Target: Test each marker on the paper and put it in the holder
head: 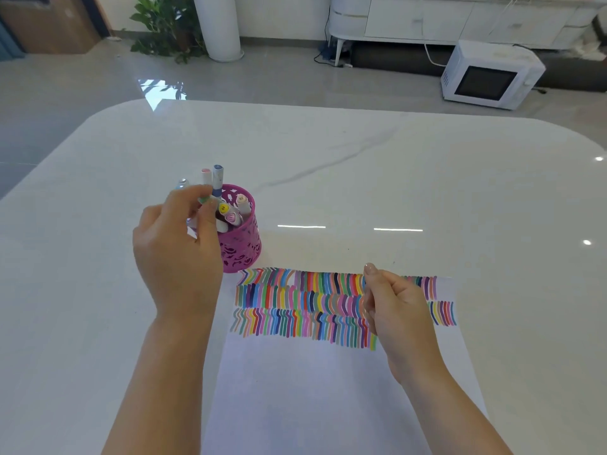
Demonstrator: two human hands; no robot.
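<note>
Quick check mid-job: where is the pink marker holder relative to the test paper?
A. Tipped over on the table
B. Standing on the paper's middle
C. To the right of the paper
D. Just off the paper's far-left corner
D: the pink marker holder stands upright on the table, just beyond the far-left corner of the paper.

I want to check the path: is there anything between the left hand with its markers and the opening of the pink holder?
Nothing visible blocks it. The left hand holds markers right at the pink holder, whose opening already contains several markers.
</note>
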